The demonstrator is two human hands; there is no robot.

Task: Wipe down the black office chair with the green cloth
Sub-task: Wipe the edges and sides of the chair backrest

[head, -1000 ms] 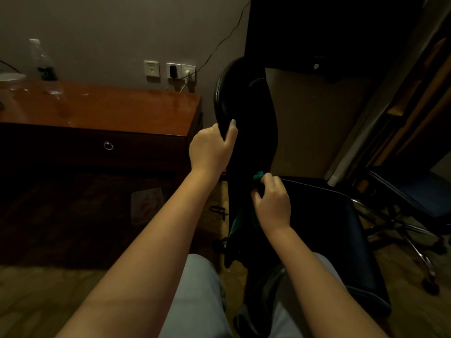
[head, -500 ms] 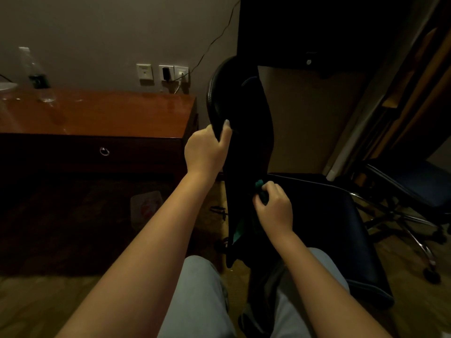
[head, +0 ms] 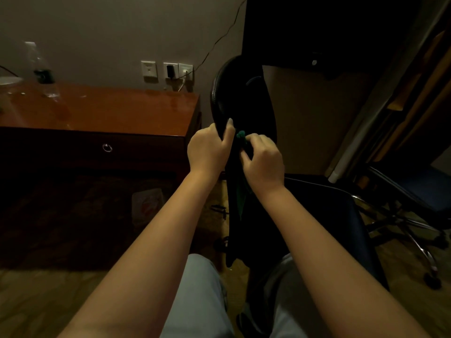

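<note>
Mid-wipe at 12 o'clock: the left hand (head: 208, 148) grips the backrest edge of the black office chair (head: 231, 93), the right hand (head: 263, 159) at its 3 o'clock pinches the green cloth (head: 241, 135) against it; next, probably a firm stroke down.

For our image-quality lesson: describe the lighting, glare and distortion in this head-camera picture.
Head view: dim, warm light, so the black office chair merges into the dark panel behind. Head view: soft glare patches on the wooden desk. Head view: wide-angle stretch enlarges the forearms; the green cloth in the right hand shows only as small bits.
</note>
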